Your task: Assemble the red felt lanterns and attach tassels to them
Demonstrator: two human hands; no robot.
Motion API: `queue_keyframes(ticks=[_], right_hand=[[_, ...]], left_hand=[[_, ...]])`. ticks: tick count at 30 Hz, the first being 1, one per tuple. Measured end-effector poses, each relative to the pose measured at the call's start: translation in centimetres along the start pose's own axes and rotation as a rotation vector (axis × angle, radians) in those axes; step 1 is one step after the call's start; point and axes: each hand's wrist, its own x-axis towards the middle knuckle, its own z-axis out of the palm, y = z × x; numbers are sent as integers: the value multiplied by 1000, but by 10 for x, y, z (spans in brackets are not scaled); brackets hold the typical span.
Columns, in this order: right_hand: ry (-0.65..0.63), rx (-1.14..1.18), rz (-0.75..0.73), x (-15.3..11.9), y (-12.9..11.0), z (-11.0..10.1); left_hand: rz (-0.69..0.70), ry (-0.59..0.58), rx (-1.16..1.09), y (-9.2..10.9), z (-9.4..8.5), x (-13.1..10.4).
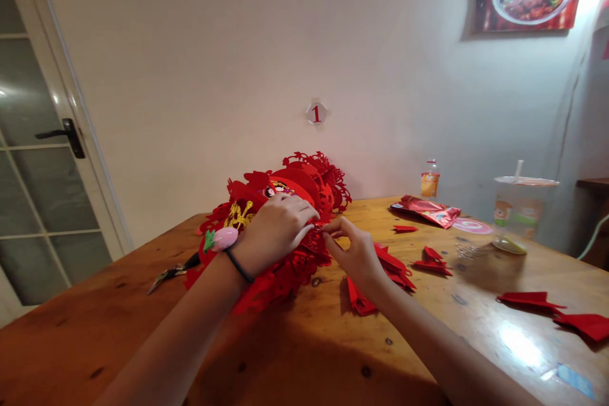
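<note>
A red cut-out lantern (pixel 304 179) with lacy edges, gold trim and small printed figures lies on its side on the wooden table. My left hand (pixel 276 228) is laid across it, fingers curled over its right-hand part and gripping it. A hair tie with a pink and green ornament (pixel 225 239) circles my left wrist. Close by the left fingertips, my right hand (pixel 354 250) is closed in a pinch at the lantern's edge. What sits between its fingertips is too small to make out. Folded red pieces (pixel 392 266) lie just beyond and beneath the right forearm.
Pliers (pixel 166 276) lie left of the lantern. Right of it are more red pieces (pixel 432 261), a red wrapper (pixel 428 209), a small pile of metal bits (pixel 469 251), an orange-labelled bottle (pixel 430 179) and a clear cup with a straw (pixel 521 212). The wall (pixel 214 76) stands behind the table.
</note>
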Motion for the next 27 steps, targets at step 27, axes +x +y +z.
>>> queue_keyframes(ticks=[27], right_hand=[[-2,-87,-68,-1,5,2]], left_hand=[[0,-52,22,0,-3,-1]])
